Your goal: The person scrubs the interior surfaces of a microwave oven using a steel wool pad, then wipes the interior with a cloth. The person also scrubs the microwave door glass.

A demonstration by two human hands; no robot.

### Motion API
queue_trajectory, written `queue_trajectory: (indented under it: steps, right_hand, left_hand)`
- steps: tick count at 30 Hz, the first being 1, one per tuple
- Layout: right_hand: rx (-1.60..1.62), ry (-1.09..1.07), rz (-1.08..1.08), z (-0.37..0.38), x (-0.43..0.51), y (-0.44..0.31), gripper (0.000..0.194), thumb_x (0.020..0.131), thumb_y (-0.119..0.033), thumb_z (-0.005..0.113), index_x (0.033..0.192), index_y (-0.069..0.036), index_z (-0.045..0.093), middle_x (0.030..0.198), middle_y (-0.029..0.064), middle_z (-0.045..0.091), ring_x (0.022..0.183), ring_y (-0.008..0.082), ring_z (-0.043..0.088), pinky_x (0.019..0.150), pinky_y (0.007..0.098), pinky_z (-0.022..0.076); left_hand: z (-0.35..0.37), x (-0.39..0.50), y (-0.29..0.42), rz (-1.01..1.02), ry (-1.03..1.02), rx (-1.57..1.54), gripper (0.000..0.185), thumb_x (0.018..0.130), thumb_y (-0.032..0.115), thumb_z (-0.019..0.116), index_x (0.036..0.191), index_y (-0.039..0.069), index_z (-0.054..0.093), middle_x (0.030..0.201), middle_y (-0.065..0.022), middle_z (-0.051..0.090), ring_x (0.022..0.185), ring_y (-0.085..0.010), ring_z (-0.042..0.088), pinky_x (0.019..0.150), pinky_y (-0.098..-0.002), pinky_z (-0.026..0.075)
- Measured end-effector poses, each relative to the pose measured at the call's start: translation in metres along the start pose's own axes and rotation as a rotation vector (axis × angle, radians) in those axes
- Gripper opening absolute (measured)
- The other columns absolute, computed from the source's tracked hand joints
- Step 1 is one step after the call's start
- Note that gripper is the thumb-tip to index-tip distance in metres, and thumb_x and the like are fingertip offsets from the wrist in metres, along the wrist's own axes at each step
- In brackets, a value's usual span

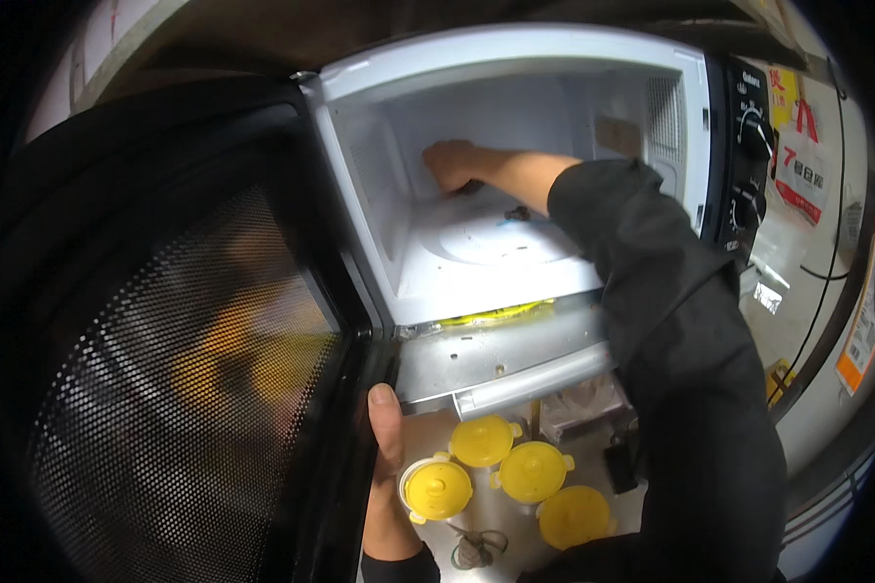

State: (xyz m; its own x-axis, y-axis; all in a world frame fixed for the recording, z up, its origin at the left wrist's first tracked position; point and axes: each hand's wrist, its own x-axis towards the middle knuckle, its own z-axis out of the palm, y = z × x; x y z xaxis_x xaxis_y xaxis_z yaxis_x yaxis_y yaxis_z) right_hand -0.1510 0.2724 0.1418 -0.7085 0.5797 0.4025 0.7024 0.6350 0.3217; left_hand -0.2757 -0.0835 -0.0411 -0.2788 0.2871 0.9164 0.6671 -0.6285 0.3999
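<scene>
A white-lined microwave oven (496, 116) stands before me with its black mesh door (189, 350) swung wide to the left. My left hand (386, 430) grips the free edge of that door, thumb on top. My right hand (452, 166) reaches deep into the cavity at the back left, its fingers curled down; a dark thing shows just below it, too blurred to name. A small dark piece (517, 213) lies on the cavity floor near the ring-shaped recess, with crumbs around it.
A steel shelf (496, 361) carries the oven, with yellow plastic packaging (496, 313) at its front edge. Below are several yellow lidded pots (532, 472), a bundled cord (474, 550) and a black object (620, 466). Plastic bags (802, 175) hang at the right.
</scene>
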Motion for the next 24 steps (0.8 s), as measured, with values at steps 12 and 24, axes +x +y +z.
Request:
queue_trajectory:
  steps: [12,24]
  right_hand:
    - [0.001,-0.252,0.382,-0.027,-0.072,0.065,0.026,0.082,-0.01,0.068,0.103,0.001,0.077,0.114,0.0232,0.072,0.105,0.0388,0.071,0.088,0.047,0.0564]
    - [-0.072,-0.077,0.626,-0.006,-0.088,0.07,0.027,0.083,-0.012,0.066,0.106,-0.004,0.079,0.117,0.0209,0.073,0.11,0.0383,0.07,0.092,0.0464,0.0558]
  left_hand:
    - [-0.004,0.0,-0.004,0.0,-0.035,0.048,0.026,0.1,0.009,0.063,0.119,-0.007,0.07,0.111,-0.0117,0.074,0.098,-0.0208,0.07,0.095,-0.0323,0.054]
    - [-0.01,0.0,-0.002,-0.046,-0.071,0.013,0.027,0.099,0.008,0.063,0.12,-0.008,0.069,0.111,-0.0132,0.074,0.099,-0.0226,0.07,0.095,-0.0334,0.054]
